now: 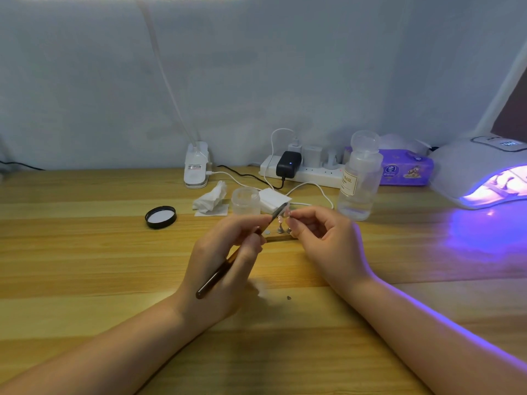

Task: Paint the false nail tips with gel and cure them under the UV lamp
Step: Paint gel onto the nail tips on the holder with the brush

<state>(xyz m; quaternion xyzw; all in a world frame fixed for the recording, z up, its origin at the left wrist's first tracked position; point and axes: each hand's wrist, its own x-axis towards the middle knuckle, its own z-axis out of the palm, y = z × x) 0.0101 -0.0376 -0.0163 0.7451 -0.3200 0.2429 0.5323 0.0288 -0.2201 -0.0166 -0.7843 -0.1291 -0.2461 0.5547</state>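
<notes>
**Op A:** Head view. State the working relation.

**Op B:** I see the nail tip (pixel 286 214) pinched at the fingertips of the right hand (pixel 322 240), held above the counter (pixel 85 252) just over the wooden stand (pixel 281 238). The brush (pixel 242 250) lies in the left hand (pixel 225 269). Its long axis runs from lower left, handle end over the wrist, to upper right, bristle end at the tip. The tip therefore lies up and to the right of the left grip, and directly at the right grip.

**Op A:** Grip states?

**Op B:** Left grip: fingers curled round the brush shaft at mid-length, clamped. Right grip: thumb and forefinger closed together on the tip or its small post; I cannot tell which. The other fingers are loosely curled.

**Op A:** Contact between bristles and tip?

**Op B:** They appear to meet, but the detail is too small to confirm.

**Op A:** Nearest hand to the lamp?

**Op B:** The right. The lamp (pixel 467 178) sits at far right, lit violet, well apart from the tip. I judge the painting step in hand; curing would call for a rightward carry. The open jar (pixel 245 201) stands just behind the hands.
</notes>
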